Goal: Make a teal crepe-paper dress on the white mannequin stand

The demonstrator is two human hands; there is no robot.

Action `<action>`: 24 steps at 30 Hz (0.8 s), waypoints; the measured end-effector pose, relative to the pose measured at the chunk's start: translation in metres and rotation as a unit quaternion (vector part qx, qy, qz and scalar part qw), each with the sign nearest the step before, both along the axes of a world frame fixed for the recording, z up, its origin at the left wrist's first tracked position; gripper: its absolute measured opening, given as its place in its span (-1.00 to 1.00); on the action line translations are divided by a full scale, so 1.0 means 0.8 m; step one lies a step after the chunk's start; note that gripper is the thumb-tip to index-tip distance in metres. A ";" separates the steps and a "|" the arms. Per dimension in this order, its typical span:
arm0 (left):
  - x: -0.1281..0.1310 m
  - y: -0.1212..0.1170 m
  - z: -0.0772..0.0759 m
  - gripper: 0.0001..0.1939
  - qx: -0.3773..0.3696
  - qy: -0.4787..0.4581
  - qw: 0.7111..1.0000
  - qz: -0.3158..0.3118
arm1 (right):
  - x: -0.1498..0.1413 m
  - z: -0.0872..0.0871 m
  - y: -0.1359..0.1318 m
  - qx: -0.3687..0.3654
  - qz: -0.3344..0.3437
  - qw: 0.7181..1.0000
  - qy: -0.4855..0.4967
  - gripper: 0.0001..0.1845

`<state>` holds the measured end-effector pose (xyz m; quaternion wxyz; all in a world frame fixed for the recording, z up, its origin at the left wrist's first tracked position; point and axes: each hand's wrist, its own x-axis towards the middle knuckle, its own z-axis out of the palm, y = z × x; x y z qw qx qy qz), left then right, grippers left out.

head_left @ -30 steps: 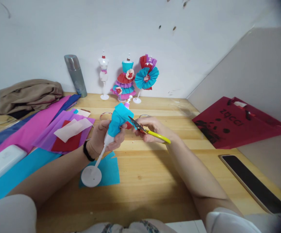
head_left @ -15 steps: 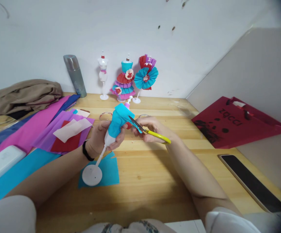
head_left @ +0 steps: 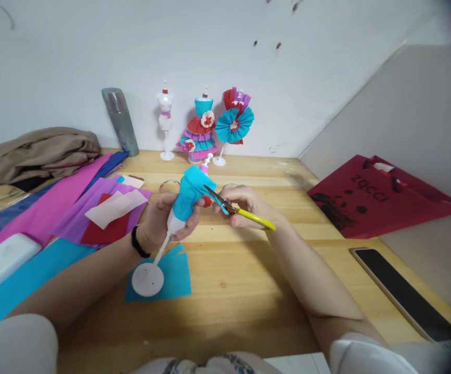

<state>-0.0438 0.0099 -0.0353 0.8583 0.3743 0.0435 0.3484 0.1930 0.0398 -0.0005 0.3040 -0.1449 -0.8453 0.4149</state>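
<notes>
My left hand (head_left: 163, 218) is wrapped round a small white mannequin stand (head_left: 147, 279), tilted so its round base points toward me. Blue crepe paper (head_left: 186, 200) covers the mannequin's body, and a loose flap sticks out to the right. Scissors with yellow handles (head_left: 254, 217) are in my right hand (head_left: 244, 202), their dark blades lying against that flap. My right fingers are closed at the handles and partly hidden. Beneath the stand's base, a blue paper piece (head_left: 178, 272) lies on the table.
At the back stand a bare mannequin (head_left: 165, 122) and two paper-dressed ones (head_left: 202, 127), beside a grey flask (head_left: 120, 122). Coloured crepe sheets (head_left: 73, 208) and a brown cloth (head_left: 46, 153) fill the left. A red paper bag (head_left: 377, 197) and a phone (head_left: 404, 293) are on the right.
The scissors' blades have shifted very slightly left against the blue paper. Both hands otherwise keep nearly the same place.
</notes>
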 end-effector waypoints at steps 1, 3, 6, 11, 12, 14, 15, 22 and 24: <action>0.000 0.000 0.000 -0.60 -0.002 0.002 1.000 0.000 | 0.000 0.000 0.000 -0.001 -0.001 1.000 0.001 -0.40; -0.001 0.001 -0.001 -0.61 -0.003 0.008 1.000 0.006 | 0.001 -0.001 0.001 0.002 -0.005 1.000 0.002 -0.42; 0.000 0.001 -0.001 -0.62 0.005 0.018 1.000 0.016 | 0.002 -0.002 0.001 0.016 -0.022 1.000 0.000 -0.43; 0.001 0.001 -0.001 -0.59 0.014 0.022 0.999 0.025 | 0.001 -0.003 0.001 0.005 -0.030 1.000 -0.002 -0.45; 0.001 0.001 -0.001 -0.59 0.015 0.022 0.999 0.024 | 0.001 -0.003 0.001 0.001 -0.032 0.999 0.000 -0.45; 0.000 0.001 -0.001 -0.59 0.015 0.020 0.999 0.020 | 0.001 -0.003 0.000 -0.008 -0.037 0.999 0.000 -0.46; 0.000 0.001 -0.001 -0.59 0.015 0.020 1.000 0.018 | 0.001 -0.003 0.000 -0.015 -0.038 0.999 0.000 -0.46; -0.002 0.002 -0.003 -0.57 0.013 0.017 1.000 0.019 | 0.002 -0.003 0.001 -0.029 -0.050 0.998 -0.005 -0.41; -0.003 0.003 -0.004 -0.57 0.013 0.013 1.000 0.019 | 0.002 -0.003 0.001 -0.034 -0.055 0.998 -0.010 -0.40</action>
